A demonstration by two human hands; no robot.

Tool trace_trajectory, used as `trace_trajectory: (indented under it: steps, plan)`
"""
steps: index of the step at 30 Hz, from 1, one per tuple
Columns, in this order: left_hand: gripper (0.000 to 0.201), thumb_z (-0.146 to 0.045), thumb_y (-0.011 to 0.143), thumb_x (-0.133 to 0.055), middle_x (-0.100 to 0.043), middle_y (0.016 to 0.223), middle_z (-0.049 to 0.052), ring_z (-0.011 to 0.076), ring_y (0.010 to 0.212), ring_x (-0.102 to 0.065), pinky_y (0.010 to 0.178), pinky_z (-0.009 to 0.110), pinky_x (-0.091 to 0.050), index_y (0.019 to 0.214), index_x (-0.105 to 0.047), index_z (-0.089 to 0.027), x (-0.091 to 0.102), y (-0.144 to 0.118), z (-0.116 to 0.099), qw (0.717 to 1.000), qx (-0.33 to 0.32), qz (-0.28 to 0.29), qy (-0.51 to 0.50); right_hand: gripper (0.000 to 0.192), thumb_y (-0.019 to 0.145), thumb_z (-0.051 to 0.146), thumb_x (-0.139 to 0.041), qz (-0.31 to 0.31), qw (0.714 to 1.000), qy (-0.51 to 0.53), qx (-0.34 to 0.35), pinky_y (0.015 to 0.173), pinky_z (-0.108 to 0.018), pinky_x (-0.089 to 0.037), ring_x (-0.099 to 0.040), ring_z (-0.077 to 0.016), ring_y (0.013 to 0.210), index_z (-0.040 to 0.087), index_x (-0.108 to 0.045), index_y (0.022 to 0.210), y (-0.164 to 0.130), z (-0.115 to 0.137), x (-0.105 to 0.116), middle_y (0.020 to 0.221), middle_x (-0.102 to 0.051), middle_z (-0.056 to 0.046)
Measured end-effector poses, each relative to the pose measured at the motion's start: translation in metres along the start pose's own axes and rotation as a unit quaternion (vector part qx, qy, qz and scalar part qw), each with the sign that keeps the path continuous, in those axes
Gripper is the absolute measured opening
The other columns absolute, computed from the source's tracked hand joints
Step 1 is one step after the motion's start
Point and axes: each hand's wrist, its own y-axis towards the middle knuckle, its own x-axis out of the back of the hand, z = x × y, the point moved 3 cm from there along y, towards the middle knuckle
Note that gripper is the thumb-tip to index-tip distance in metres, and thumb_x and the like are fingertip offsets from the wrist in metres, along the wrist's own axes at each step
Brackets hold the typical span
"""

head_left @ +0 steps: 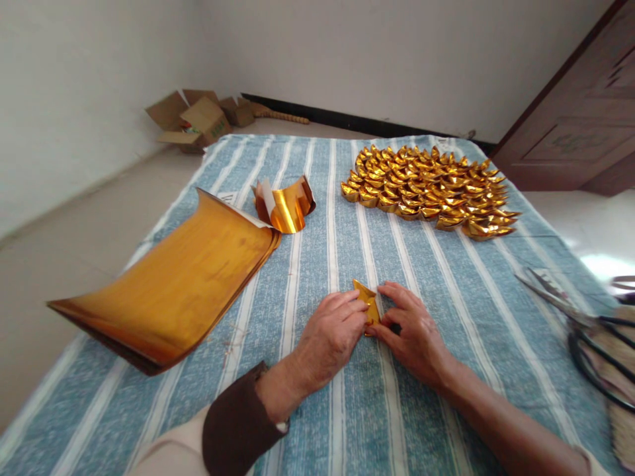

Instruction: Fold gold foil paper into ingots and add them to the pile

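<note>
While both hands (370,330) pinch it, gold paper (368,301) points away

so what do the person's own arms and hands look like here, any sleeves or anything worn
Both hands are bare, with no gloves and no rings that can be made out. The left hand comes out of a light beige sleeve ending in a wide dark brown cuff, with a thin pale edge showing at the wrist. The right hand has a bare forearm; a pale sleeve edge shows only near the frame's bottom.
</note>
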Motion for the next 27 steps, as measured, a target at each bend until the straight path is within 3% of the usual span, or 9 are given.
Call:
trace_trajectory:
  steps: [9, 27]
  plan:
    - [0.017, -0.018, 0.089, -0.060, -0.070, 0.107, 0.006, 0.0238, 0.110, -0.062, 0.094, 0.046, -0.050, 0.105, -0.062, -0.020, 0.0012, 0.0014, 0.0070, 0.994, 0.074, 0.005, -0.079, 0.014, 0.082, 0.026, -0.069, -0.002, 1.000, -0.013, 0.005, 0.104, -0.053, -0.042, -0.051, -0.0305, 0.125, 0.020, -0.068, 0.069, 0.0007, 0.0032, 0.0011, 0.124, -0.062, -0.011]
    - [0.022, -0.008, 0.081, -0.065, -0.067, 0.106, 0.006, 0.0244, 0.107, -0.062, 0.092, 0.047, -0.050, 0.096, -0.054, -0.020, -0.0001, -0.0001, 0.0082, 0.990, 0.105, -0.008, -0.091, 0.018, 0.081, 0.025, -0.071, 0.005, 1.000, -0.025, 0.004, 0.104, -0.053, -0.043, -0.051, -0.0306, 0.124, 0.019, -0.066, 0.066, 0.0021, 0.0035, 0.0003, 0.124, -0.063, -0.011]
